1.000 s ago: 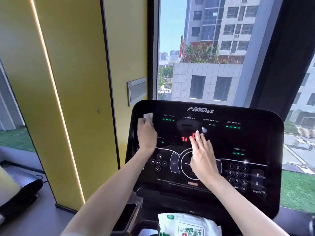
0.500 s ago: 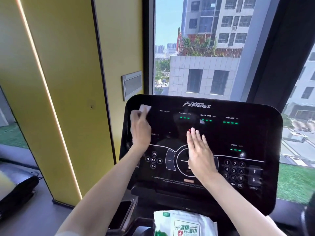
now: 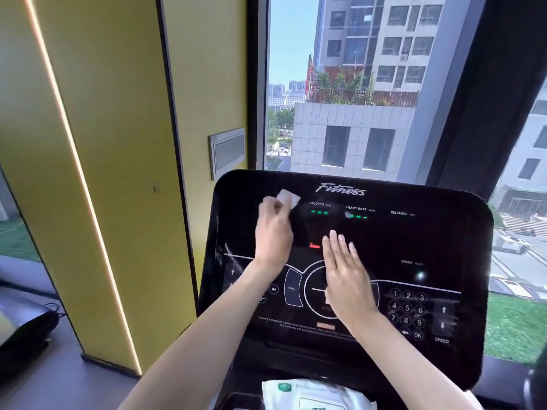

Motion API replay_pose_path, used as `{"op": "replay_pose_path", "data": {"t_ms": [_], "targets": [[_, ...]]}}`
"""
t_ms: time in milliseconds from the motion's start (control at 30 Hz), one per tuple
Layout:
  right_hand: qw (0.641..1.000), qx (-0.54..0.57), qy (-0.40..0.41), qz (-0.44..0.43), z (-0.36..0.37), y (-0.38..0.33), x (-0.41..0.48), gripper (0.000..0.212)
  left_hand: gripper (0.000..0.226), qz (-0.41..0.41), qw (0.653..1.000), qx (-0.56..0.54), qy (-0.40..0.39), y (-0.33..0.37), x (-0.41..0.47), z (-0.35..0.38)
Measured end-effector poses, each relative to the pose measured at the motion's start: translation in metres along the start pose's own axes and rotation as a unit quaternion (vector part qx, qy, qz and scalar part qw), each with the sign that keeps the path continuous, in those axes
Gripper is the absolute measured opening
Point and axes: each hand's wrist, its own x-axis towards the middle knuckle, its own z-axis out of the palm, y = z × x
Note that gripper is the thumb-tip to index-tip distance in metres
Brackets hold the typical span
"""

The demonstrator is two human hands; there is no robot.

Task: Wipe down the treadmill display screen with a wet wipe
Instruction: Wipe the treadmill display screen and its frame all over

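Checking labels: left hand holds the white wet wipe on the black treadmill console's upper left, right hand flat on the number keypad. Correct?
No. Head view: the right hand lies flat over the round centre dial; the number keypad sits uncovered to its right. Left hand, white wet wipe: as stated.

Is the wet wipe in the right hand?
No, the left hand holds the wet wipe against the display screen at its upper left; the right hand lies flat, empty.
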Motion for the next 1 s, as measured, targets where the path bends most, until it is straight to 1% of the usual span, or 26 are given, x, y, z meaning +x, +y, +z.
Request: {"op": "replay_pose_path", "data": {"t_ms": [33, 67, 100, 133, 167, 200, 233, 267, 300, 333, 400, 433, 467, 500, 533, 567, 600, 667, 700, 733, 767, 833, 1000], "targets": [[1.0, -0.001, -0.007, -0.002, -0.001, 0.001, 0.0, 0.08, 0.048, 0.08, 0.996, 0.012, -0.029, 0.001, -0.004, 0.002], [1.0, 0.001, -0.014, -0.005, -0.003, 0.001, 0.001, 0.083, 0.048, 0.121, 0.991, 0.021, -0.047, -0.004, -0.003, 0.001], [1.0, 0.004, -0.021, -0.008, -0.005, 0.001, 0.001, 0.087, 0.046, 0.109, 0.992, 0.019, -0.053, -0.012, 0.0, -0.002], [1.0, 0.01, -0.027, -0.011, -0.007, 0.002, 0.002, 0.088, 0.043, 0.043, 0.998, 0.009, -0.033, -0.021, 0.005, -0.006], [0.999, 0.02, -0.026, -0.012, -0.008, 0.003, 0.002, 0.088, 0.04, -0.055, 0.998, -0.005, 0.005, -0.027, 0.01, -0.01], [0.999, 0.033, -0.025, -0.01, -0.009, 0.005, 0.002, 0.088, 0.04, -0.148, 0.988, -0.019, 0.048, -0.031, 0.013, -0.012], [0.998, 0.047, -0.027, -0.013, -0.011, 0.008, 0.002, 0.089, 0.04, -0.218, 0.972, -0.031, 0.079, -0.03, 0.016, -0.012], [0.997, 0.062, -0.032, -0.021, -0.015, 0.011, 0.002, 0.091, 0.039, -0.251, 0.963, -0.036, 0.095, -0.023, 0.017, -0.008], [0.996, 0.077, -0.033, -0.032, -0.016, 0.014, 0.001, 0.091, 0.038, -0.245, 0.964, -0.038, 0.1, -0.011, 0.018, -0.004], [0.994, 0.093, -0.025, -0.048, -0.017, 0.018, -0.001, 0.088, 0.039, -0.204, 0.974, -0.038, 0.091, 0.004, 0.016, 0.002], [0.992, 0.107, -0.039, -0.061, -0.019, 0.027, -0.006, 0.081, 0.047, -0.062, 0.997, -0.039, 0.027, 0.033, 0.005, 0.017], [0.993, 0.102, -0.025, -0.056, -0.02, 0.031, -0.008, 0.081, 0.049, 0.012, 0.999, -0.038, -0.014, 0.044, -0.001, 0.022], [0.995, 0.091, -0.007, -0.046, -0.021, 0.035, -0.012, 0.081, 0.05, 0.068, 0.996, -0.033, -0.043, 0.049, -0.005, 0.025], [0.996, 0.083, 0.002, -0.033, -0.021, 0.039, -0.015, 0.08, 0.05, 0.095, 0.993, -0.03, -0.057, 0.049, -0.005, 0.025], [0.997, 0.078, 0.001, -0.016, -0.019, 0.044, -0.02, 0.08, 0.049, 0.086, 0.994, -0.03, -0.053, 0.044, -0.004, 0.024], [0.997, 0.077, 0.004, -0.003, -0.018, 0.049, -0.023, 0.08, 0.048, 0.043, 0.998, -0.034, -0.033, 0.038, -0.003, 0.021], [0.996, 0.082, 0.01, 0.015, -0.02, 0.054, -0.026, 0.081, 0.048, -0.025, 0.999, -0.04, -0.004, 0.03, -0.002, 0.019], [0.994, 0.088, 0.028, 0.062, -0.021, 0.064, -0.031, 0.081, 0.048, -0.157, 0.984, -0.056, 0.053, 0.017, 0.002, 0.012], [0.992, 0.086, 0.029, 0.085, -0.021, 0.069, -0.033, 0.081, 0.047, -0.197, 0.976, -0.064, 0.069, 0.015, 0.005, 0.011], [0.991, 0.085, 0.025, 0.104, -0.021, 0.072, -0.035, 0.082, 0.047, -0.217, 0.97, -0.068, 0.08, 0.018, 0.007, 0.012], [0.988, 0.086, 0.023, 0.123, -0.021, 0.074, -0.036, 0.081, 0.046, -0.218, 0.97, -0.07, 0.085, 0.026, 0.009, 0.015], [0.984, 0.089, 0.023, 0.152, -0.02, 0.079, -0.038, 0.08, 0.044, -0.192, 0.975, -0.075, 0.079, 0.048, 0.01, 0.025], [0.979, 0.076, 0.026, 0.187, -0.016, 0.097, -0.043, 0.079, 0.05, -0.124, 0.988, -0.087, 0.029, 0.106, -0.003, 0.057]]}}
